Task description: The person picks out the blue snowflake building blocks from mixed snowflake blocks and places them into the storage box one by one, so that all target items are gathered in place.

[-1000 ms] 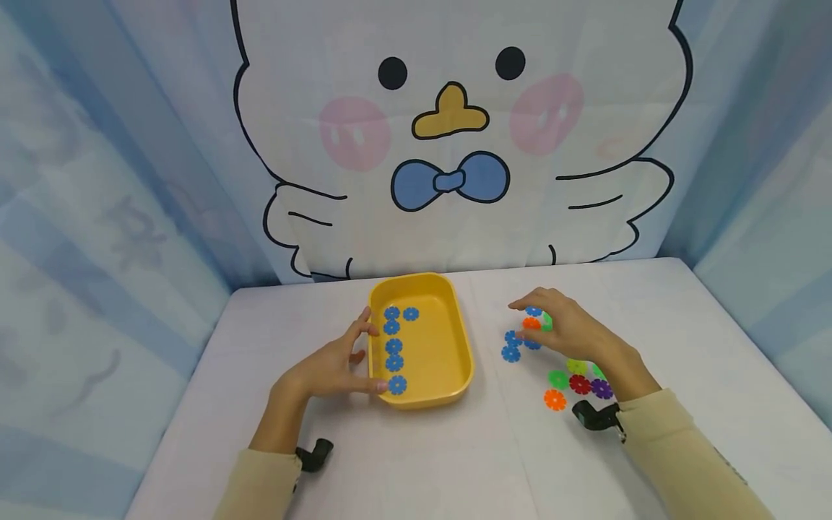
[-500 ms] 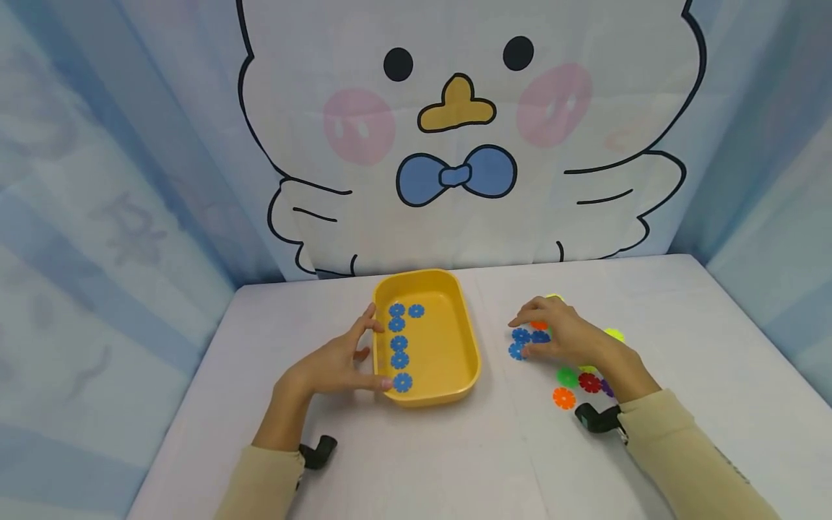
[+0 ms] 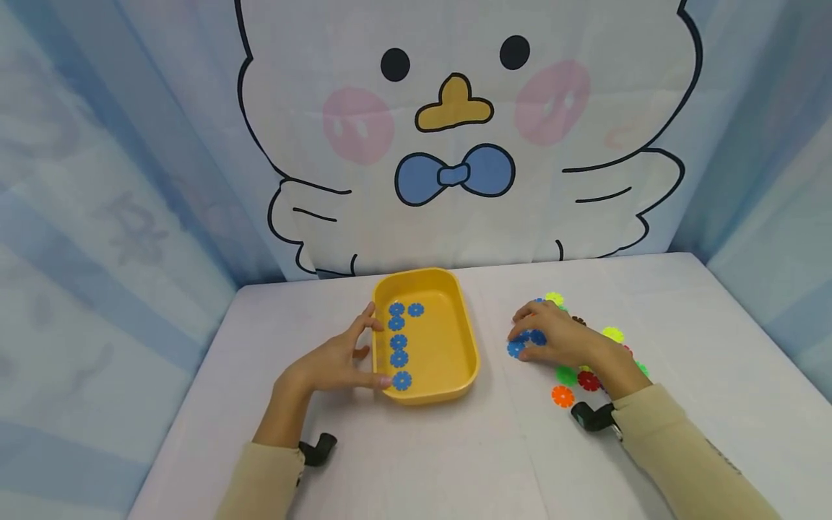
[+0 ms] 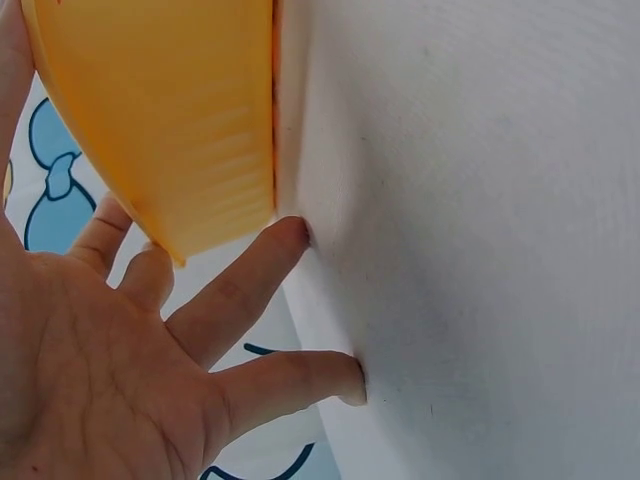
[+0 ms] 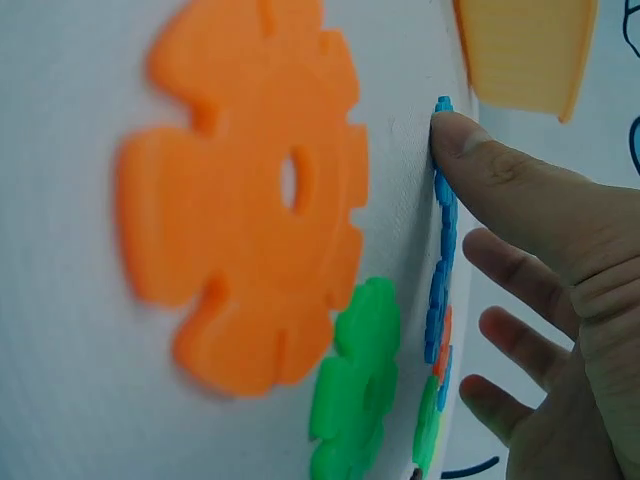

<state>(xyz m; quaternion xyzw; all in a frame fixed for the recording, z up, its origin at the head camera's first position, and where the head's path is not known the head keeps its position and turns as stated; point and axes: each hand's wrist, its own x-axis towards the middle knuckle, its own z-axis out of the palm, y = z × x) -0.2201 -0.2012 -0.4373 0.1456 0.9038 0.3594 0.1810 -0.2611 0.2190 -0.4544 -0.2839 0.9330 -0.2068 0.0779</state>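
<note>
My left hand (image 3: 331, 362) rests against the left side of a yellow tray (image 3: 448, 390), thumb and fingers spread along the rim. In the left wrist view, two fingers of it touch the table below the tray (image 4: 170, 120). Several blue snowflake discs (image 3: 399, 358) lie inside the tray along its left side. Over the loose pile, my right hand (image 3: 559, 336) bends its fingers above blue discs (image 3: 516, 349), with the thumb touching one at the edge. In the right wrist view, the thumb lies on the blue disc (image 5: 444, 185) and the other fingers stand apart from it.
Around the right hand and forearm lie loose discs: an orange disc (image 3: 562, 396), a green disc (image 3: 566, 375), a dark red disc (image 3: 588, 380) and yellow discs (image 3: 613, 334). A printed cloth (image 3: 455, 231) hangs behind the white table (image 3: 416, 462).
My right hand has lowered onto the blue discs, and its thumb and fingers have drawn closer together. The left hand stays at the tray. The head view has shifted slightly.
</note>
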